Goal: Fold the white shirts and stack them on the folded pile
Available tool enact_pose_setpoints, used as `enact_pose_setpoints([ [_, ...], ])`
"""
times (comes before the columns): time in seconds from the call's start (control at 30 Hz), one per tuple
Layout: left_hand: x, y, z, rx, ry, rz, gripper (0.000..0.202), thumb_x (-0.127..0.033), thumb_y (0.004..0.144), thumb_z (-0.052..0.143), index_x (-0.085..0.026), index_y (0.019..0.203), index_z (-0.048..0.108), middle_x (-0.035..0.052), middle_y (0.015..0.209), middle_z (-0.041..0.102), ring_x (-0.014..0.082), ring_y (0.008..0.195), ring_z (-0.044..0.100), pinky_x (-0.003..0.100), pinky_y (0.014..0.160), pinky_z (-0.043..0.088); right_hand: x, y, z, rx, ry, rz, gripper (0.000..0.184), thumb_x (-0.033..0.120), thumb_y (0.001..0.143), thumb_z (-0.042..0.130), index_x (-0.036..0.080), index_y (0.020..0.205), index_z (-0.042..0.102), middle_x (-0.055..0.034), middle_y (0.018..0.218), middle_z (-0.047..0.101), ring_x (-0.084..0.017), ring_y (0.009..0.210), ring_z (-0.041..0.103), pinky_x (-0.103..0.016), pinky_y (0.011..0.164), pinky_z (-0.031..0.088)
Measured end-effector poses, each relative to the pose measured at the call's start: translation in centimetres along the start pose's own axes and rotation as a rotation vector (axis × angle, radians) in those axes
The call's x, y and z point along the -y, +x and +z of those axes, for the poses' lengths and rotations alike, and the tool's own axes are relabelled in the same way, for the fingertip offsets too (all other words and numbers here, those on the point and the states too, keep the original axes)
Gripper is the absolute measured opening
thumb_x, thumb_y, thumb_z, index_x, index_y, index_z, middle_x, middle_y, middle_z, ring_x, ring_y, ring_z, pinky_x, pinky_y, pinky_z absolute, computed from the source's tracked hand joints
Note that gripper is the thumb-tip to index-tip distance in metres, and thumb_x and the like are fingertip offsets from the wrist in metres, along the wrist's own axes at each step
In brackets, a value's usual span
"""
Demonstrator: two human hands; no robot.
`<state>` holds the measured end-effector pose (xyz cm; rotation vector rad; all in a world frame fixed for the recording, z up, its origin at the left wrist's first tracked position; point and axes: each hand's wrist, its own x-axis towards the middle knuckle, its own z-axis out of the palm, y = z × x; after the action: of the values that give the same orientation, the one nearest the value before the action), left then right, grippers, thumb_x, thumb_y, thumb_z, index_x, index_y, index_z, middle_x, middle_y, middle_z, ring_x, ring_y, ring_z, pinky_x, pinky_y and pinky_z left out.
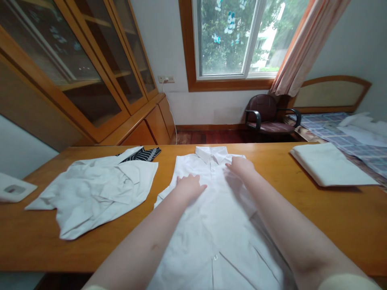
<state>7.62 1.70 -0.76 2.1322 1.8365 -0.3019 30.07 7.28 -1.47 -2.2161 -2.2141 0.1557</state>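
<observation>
A white collared shirt point(211, 225) lies flat and buttoned on the wooden table point(302, 209), collar away from me. My left hand point(190, 185) rests palm down on the shirt's chest, fingers flat and together. My right hand point(240, 166) presses flat on the cloth just right of the collar and button line. Neither hand holds anything.
A crumpled pile of white shirts point(96, 189) lies at the left, with a black-and-white striped garment point(143, 154) behind it. A folded white cloth point(329, 165) sits at the right. A white device point(13, 188) is at the left edge. Beyond the table stand a chair point(267, 114) and a bed point(347, 129).
</observation>
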Motion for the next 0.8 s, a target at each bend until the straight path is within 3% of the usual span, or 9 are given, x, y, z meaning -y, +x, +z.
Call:
enact_pose_setpoints([
  [0.03, -0.1, 0.9, -0.8, 0.022, -0.021, -0.022, 0.055, -0.056, 0.082, 0.037, -0.02, 0.119, 0.056, 0.017, 0.125, 0.056, 0.0343, 0.112, 0.053, 0.054, 0.096, 0.032, 0.2, 0.6, 0.1, -0.052, 0.015, 0.043, 0.044, 0.047, 0.086, 0.039, 0.014, 0.104, 0.063, -0.0182, 0.101, 0.066, -0.029, 0.092, 0.062, -0.039, 0.078, 0.044],
  [0.1, -0.3, 2.9, -1.7, -0.069, -0.031, -0.095, 0.053, -0.054, 0.083, 0.039, -0.016, 0.115, 0.058, 0.0184, 0.119, 0.059, 0.0332, 0.109, 0.055, 0.049, 0.092, 0.038, 0.5, 1.4, 0.9, -0.178, 0.06, 0.069, 0.041, 0.04, 0.089, 0.035, 0.014, 0.11, 0.059, -0.0171, 0.106, 0.064, -0.027, 0.099, 0.059, -0.037, 0.084, 0.041],
  [0.17, -0.4, 5.0, -1.3, -0.257, -0.015, -0.11, 0.054, -0.051, 0.084, 0.039, -0.014, 0.122, 0.053, 0.0192, 0.131, 0.051, 0.0328, 0.122, 0.044, 0.048, 0.1, 0.032, 0.6, 1.7, 2.1, -0.252, 0.099, -0.02, 0.038, 0.035, 0.089, 0.037, 0.014, 0.113, 0.057, -0.016, 0.112, 0.061, -0.026, 0.105, 0.055, -0.036, 0.09, 0.038],
  [0.23, -0.3, 6.7, 0.0, -0.402, -0.009, -0.039, 0.059, -0.049, 0.087, 0.035, -0.015, 0.135, 0.04, 0.0155, 0.145, 0.034, 0.0289, 0.135, 0.026, 0.046, 0.109, 0.02, 0.5, 1.7, 3.2, -0.253, 0.122, -0.138, 0.038, 0.035, 0.087, 0.043, 0.013, 0.114, 0.056, -0.0153, 0.121, 0.056, -0.026, 0.113, 0.05, -0.037, 0.097, 0.033],
  [0.33, 0.2, 8.2, 2.1, -0.344, -0.015, 0.069, 0.063, -0.05, 0.089, 0.029, -0.018, 0.143, 0.027, 0.0084, 0.152, 0.019, 0.0264, 0.139, 0.015, 0.048, 0.111, 0.012, 0.3, 1.8, 4.0, -0.238, 0.136, -0.239, 0.043, 0.041, 0.086, 0.046, 0.016, 0.12, 0.054, -0.0144, 0.131, 0.048, -0.027, 0.121, 0.042, -0.042, 0.102, 0.027],
  [0.47, 0.8, 9.0, 3.2, -0.305, -0.032, 0.085, 0.066, -0.054, 0.089, 0.026, -0.02, 0.145, 0.023, 0.0063, 0.153, 0.016, 0.0263, 0.14, 0.012, 0.049, 0.111, 0.008, 0.2, 2.0, 3.9, -0.189, 0.137, -0.245, 0.04, 0.045, 0.088, 0.043, 0.023, 0.118, 0.059, -0.0113, 0.131, 0.049, -0.027, 0.122, 0.041, -0.044, 0.102, 0.026],
  [0.63, 1.0, 8.7, 2.7, -0.322, -0.067, 0.086, 0.063, -0.053, 0.088, 0.033, -0.02, 0.141, 0.03, 0.0076, 0.151, 0.024, 0.0266, 0.138, 0.017, 0.047, 0.111, 0.012, 0.0, 2.3, 4.1, -0.208, 0.182, -0.213, 0.036, 0.041, 0.089, 0.042, 0.023, 0.11, 0.065, -0.0098, 0.124, 0.054, -0.023, 0.118, 0.046, -0.036, 0.1, 0.031],
  [0.8, 0.7, 8.4, 2.0, -0.41, -0.092, 0.071, 0.051, -0.046, 0.088, 0.039, -0.018, 0.13, 0.042, 0.0105, 0.143, 0.039, 0.0249, 0.13, 0.033, 0.042, 0.109, 0.02, 0.0, 2.4, 4.2, -0.261, 0.228, -0.194, 0.034, 0.036, 0.087, 0.045, 0.018, 0.11, 0.063, -0.0109, 0.127, 0.053, -0.024, 0.118, 0.047, -0.037, 0.103, 0.03],
])
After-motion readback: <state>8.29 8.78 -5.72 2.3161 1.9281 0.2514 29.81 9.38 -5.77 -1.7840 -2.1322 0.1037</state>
